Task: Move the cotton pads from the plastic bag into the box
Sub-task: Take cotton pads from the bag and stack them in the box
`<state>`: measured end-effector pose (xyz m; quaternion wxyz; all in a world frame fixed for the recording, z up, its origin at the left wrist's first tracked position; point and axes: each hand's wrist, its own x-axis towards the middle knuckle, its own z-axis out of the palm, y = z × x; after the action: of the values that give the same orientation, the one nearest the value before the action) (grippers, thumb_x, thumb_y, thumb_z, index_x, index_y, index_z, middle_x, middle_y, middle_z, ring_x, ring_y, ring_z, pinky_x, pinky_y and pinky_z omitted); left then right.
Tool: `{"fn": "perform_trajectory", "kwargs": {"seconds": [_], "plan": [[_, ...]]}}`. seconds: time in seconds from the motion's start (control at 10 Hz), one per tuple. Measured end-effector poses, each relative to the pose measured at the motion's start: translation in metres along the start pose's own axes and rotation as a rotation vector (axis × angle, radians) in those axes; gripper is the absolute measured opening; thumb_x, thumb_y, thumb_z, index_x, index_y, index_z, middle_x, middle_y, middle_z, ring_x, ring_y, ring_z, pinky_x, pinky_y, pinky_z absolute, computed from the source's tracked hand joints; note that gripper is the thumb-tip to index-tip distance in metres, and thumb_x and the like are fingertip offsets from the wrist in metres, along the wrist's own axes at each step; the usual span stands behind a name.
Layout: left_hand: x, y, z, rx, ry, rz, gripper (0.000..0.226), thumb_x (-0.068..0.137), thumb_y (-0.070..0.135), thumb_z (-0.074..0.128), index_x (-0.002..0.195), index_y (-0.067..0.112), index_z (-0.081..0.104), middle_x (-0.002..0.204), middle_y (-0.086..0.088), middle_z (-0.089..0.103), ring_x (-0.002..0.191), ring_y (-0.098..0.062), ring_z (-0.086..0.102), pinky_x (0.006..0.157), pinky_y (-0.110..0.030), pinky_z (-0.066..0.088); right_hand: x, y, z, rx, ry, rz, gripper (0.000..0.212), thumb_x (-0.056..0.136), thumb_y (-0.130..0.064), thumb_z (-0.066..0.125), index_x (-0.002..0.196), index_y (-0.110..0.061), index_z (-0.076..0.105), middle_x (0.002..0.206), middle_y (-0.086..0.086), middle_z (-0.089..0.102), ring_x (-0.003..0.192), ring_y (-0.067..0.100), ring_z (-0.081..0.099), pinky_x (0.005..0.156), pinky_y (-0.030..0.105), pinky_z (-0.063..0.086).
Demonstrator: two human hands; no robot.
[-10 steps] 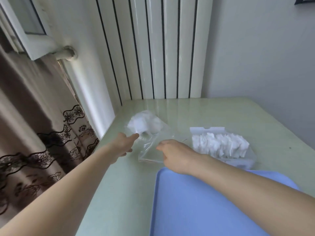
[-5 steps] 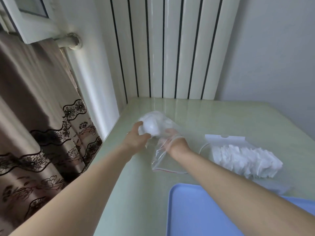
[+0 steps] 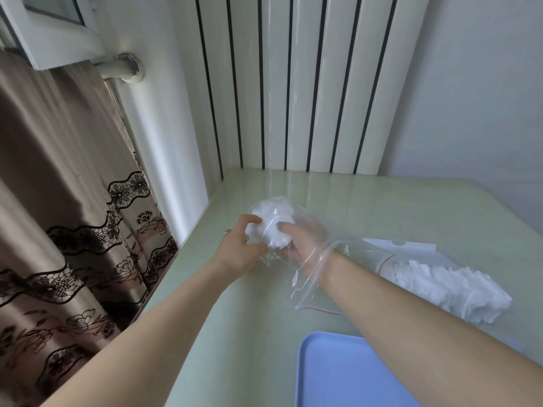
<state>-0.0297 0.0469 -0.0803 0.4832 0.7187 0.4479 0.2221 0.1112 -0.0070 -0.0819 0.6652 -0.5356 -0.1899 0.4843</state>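
Inside the plastic bag (image 3: 296, 259) now, her right hand (image 3: 305, 245) curls round the cotton pads (image 3: 271, 227); her left hand (image 3: 238, 248) grips the bag from outside. Lifting them out comes next; the box isn't clearly visible.

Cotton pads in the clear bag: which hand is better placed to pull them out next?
The right hand. It is already inside the plastic bag, fingers on the cotton pads. The left hand grips the bag's closed end from outside, so it likely suits steadying the bag.
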Motion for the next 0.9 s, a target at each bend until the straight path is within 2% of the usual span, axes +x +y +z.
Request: {"fn": "perform_trajectory", "kwargs": {"seconds": [0.1,0.2,0.3,0.4,0.5,0.6,0.7,0.8,0.9], "plan": [[0.001,-0.001,0.001,0.009,0.005,-0.010,0.058,0.082,0.011,0.066,0.125,0.040,0.041,0.111,-0.013,0.054,0.073,-0.025,0.062,0.076,-0.038,0.057,-0.002,-0.006,-0.003,-0.001,0.000,0.022,0.029,0.090,0.006,0.056,0.116,-0.005,0.060,0.086,0.018,0.059,0.068,0.032,0.058,0.055,0.035,0.049],[0.000,0.001,0.000,0.039,-0.009,-0.006,0.061,0.082,0.003,0.065,0.129,0.032,0.040,0.105,-0.007,0.052,0.071,-0.022,0.059,0.082,-0.039,0.055,0.002,-0.007,-0.003,-0.033,0.005,0.038,0.044,0.085,-0.002,0.068,0.127,-0.006,0.057,0.104,0.027,0.063,0.078,0.036,0.062,0.062,0.039,0.053],[0.002,0.001,0.000,0.060,-0.011,-0.004,0.063,0.081,0.003,0.066,0.131,0.031,0.040,0.106,-0.004,0.048,0.075,-0.021,0.058,0.085,-0.039,0.055,0.013,-0.002,-0.002,-0.113,0.012,0.004,0.058,0.071,-0.012,0.078,0.127,-0.010,0.061,0.118,0.030,0.065,0.086,0.038,0.069,0.070,0.043,0.054],[0.003,0.000,0.000,0.070,-0.014,0.002,0.063,0.081,0.003,0.065,0.131,0.033,0.040,0.108,-0.004,0.048,0.077,-0.022,0.058,0.085,-0.040,0.055,0.013,-0.007,-0.003,-0.182,-0.005,-0.014,0.050,0.069,-0.005,0.070,0.119,-0.007,0.065,0.099,0.024,0.069,0.073,0.035,0.069,0.065,0.042,0.053],[0.001,0.000,0.002,0.072,-0.007,0.014,0.061,0.082,0.003,0.065,0.129,0.033,0.041,0.104,-0.001,0.048,0.074,-0.022,0.058,0.078,-0.036,0.055,0.014,-0.009,-0.005,-0.188,-0.003,-0.005,0.046,0.070,-0.007,0.073,0.115,-0.003,0.066,0.079,0.019,0.066,0.061,0.029,0.065,0.063,0.042,0.051],[0.002,-0.001,0.004,0.075,0.001,0.016,0.060,0.081,0.004,0.066,0.127,0.033,0.042,0.108,-0.003,0.049,0.076,-0.022,0.057,0.078,-0.037,0.056,0.010,-0.010,-0.001,-0.161,0.009,0.026,0.045,0.070,-0.014,0.079,0.112,-0.007,0.067,0.082,0.016,0.066,0.060,0.027,0.065,0.062,0.038,0.054],[0.002,-0.002,0.004,0.068,-0.001,0.015,0.061,0.081,0.002,0.066,0.128,0.032,0.043,0.109,-0.003,0.050,0.073,-0.022,0.059,0.076,-0.036,0.057,0.000,-0.012,-0.003,-0.124,-0.012,0.044,0.011,0.089,0.001,0.062,0.095,-0.007,0.065,0.064,0.009,0.067,0.049,0.021,0.064,0.049,0.031,0.054],[0.002,-0.001,0.002,0.024,0.037,-0.017,0.061,0.079,0.000,0.067,0.127,0.031,0.048,0.105,-0.002,0.051,0.078,-0.026,0.064,0.083,-0.043,0.060,0.004,-0.010,-0.008,-0.229,0.022,0.051,0.007,0.091,-0.010,0.063,0.095,-0.015,0.063,0.097,0.010,0.067,0.081,0.024,0.065,0.077,0.040,0.056],[0.005,-0.002,0.000,0.006,0.097,-0.057,0.060,0.075,0.001,0.067,0.125,0.030,0.050,0.105,-0.002,0.053,0.090,-0.030,0.068,0.083,-0.044,0.060,0.004,-0.014,-0.018,-0.312,0.016,0.129,0.028,0.086,-0.017,0.066,0.113,-0.013,0.060,0.122,0.015,0.063,0.101,0.029,0.061,0.081,0.039,0.053]]}}
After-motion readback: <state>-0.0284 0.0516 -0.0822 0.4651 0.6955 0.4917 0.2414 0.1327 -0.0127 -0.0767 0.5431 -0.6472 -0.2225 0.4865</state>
